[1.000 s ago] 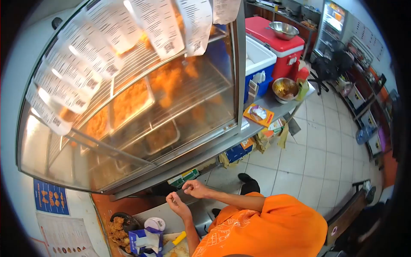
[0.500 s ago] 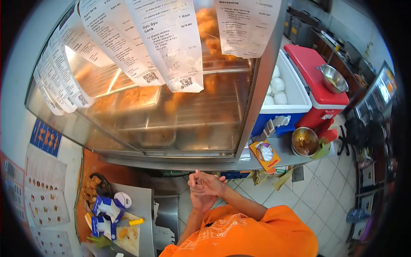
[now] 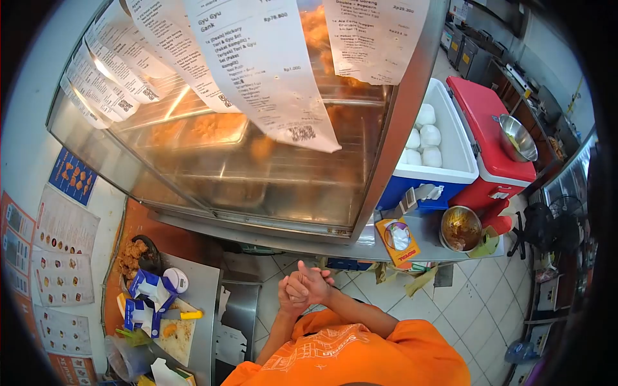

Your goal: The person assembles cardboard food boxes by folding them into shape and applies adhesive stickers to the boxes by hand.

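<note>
My left hand (image 3: 291,297) and my right hand (image 3: 311,283) are clasped together in front of my orange shirt, fingers wrapped over each other. Neither shows an object in it. Above them stands a glass display cabinet (image 3: 283,193) with trays of fried food, and printed receipts (image 3: 264,83) hang over its glass. Just beyond the hands runs the edge of the metal counter (image 3: 302,243).
At lower left are fried chicken (image 3: 132,256), blue-and-white boxes (image 3: 152,289) and a yellow-handled knife (image 3: 191,315). On the right are an open cooler (image 3: 444,174), a red cooler (image 3: 492,161), a bowl of sauce (image 3: 461,228) and a yellow box (image 3: 398,241).
My hands were apart with curled fingers, then came together and are now interlocked. The view has turned, bringing the coolers and the lower-left table more into sight.
</note>
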Motion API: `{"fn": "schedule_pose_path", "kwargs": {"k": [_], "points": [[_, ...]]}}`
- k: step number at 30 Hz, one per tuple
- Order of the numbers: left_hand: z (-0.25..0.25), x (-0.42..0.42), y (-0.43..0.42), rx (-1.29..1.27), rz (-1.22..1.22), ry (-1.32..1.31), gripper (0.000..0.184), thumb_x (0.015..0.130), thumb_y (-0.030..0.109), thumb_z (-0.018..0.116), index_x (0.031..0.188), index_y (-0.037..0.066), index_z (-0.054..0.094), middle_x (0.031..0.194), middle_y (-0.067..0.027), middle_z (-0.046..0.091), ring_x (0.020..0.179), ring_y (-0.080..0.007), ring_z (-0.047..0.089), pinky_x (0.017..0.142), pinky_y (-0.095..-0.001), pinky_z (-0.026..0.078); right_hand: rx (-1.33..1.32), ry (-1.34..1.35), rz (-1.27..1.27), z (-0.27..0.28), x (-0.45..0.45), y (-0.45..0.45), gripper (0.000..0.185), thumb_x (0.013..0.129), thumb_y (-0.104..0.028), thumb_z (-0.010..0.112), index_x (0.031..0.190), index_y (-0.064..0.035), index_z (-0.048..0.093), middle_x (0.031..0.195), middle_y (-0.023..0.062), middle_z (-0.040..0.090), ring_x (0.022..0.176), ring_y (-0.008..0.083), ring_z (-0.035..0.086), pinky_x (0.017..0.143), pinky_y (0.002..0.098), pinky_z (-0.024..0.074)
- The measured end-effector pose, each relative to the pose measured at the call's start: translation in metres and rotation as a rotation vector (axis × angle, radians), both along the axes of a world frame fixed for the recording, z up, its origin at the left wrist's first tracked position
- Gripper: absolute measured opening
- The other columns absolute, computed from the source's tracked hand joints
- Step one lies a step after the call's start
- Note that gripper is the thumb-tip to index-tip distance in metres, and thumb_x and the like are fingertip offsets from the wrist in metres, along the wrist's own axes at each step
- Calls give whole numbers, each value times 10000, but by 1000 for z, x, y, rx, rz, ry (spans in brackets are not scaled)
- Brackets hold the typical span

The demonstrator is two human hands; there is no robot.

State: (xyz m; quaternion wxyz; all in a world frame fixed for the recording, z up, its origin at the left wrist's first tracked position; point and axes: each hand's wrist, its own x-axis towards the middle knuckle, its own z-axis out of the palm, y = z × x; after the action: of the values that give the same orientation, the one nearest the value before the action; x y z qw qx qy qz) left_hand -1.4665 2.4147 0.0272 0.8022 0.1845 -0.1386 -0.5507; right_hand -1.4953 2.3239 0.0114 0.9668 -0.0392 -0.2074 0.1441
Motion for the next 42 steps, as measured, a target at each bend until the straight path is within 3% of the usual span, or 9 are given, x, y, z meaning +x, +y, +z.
{"fn": "schedule_pose_path", "kwargs": {"k": [4, 10, 12, 22, 30, 34, 37, 39, 42], "points": [[10, -6, -7, 163, 148, 33, 699, 919, 619, 397, 1096, -25, 604, 1120, -260, 623, 1094, -414, 594, 968, -520, 452, -82, 45, 43, -2, -2, -7, 740, 1018, -592, 253, 530, -81, 474, 487, -5, 321, 387, 104, 206, 381, 275, 167], [-19, 3, 7, 177, 58, 94, 588, 945, 547, 378, 1108, 7, 543, 1182, -245, 567, 1165, -411, 523, 1047, -509, 382, -320, 85, 25, -10, -4, -9, 732, 1059, -460, 304, 442, -95, 458, 426, 10, 374, 367, 103, 275, 389, 254, 251], [-10, 1, 8, 167, 96, 122, 441, 973, 437, 411, 1009, 21, 550, 1105, -228, 600, 1146, -405, 534, 1033, -500, 400, -397, 124, 64, -13, -4, -9, 741, 1061, -447, 305, 420, -103, 445, 403, 10, 367, 357, 106, 287, 387, 258, 257], [-33, 15, 12, 347, 91, -12, 361, 983, 359, 469, 905, 19, 560, 1018, -230, 643, 1084, -381, 589, 990, -467, 450, -557, 97, 95, -40, 1, -1, 741, 1038, -459, 362, 385, -120, 453, 353, 17, 388, 318, 111, 332, 366, 256, 289], [-11, 20, 17, 656, 161, -240, 442, 965, 392, 579, 743, 11, 554, 884, -257, 685, 761, -298, 693, 548, -339, 560, -837, 129, 154, -27, 2, 0, 731, 995, -521, 444, 392, -110, 487, 351, 31, 426, 307, 115, 382, 324, 250, 292], [-9, 18, 11, 782, 268, -480, 512, 942, 417, 622, 640, 7, 576, 750, -207, 693, 655, -237, 688, 507, -319, 547, -1183, 244, 13, 1, -5, -6, 683, 918, -603, 535, 474, -84, 543, 412, 56, 512, 326, 131, 452, 329, 245, 324], [12, 22, 5, 935, 316, -765, 543, 937, 444, 625, 693, -33, 707, 627, -106, 690, 519, -126, 630, 462, -282, 506, -1340, 355, 18, -18, -13, -6, 486, 891, -497, 651, 830, -18, 593, 551, 104, 625, 431, 179, 609, 389, 274, 468], [5, 23, 4, 834, 443, -923, 558, 944, 450, 608, 649, -19, 678, 602, -99, 673, 487, -139, 616, 459, -296, 499, -1328, 295, -15, -26, -15, -4, 485, 991, -439, 498, 847, 10, 609, 563, 138, 635, 443, 220, 602, 418, 298, 475], [58, 19, 10, 1006, 393, -640, 551, 956, 454, 590, 677, -19, 646, 593, -58, 633, 514, -128, 616, 490, -284, 497, -1363, 78, -232, -28, -17, 0, 555, 1007, -526, 419, 1084, 5, 561, 738, 81, 681, 596, 171, 633, 491, 279, 460]]}}
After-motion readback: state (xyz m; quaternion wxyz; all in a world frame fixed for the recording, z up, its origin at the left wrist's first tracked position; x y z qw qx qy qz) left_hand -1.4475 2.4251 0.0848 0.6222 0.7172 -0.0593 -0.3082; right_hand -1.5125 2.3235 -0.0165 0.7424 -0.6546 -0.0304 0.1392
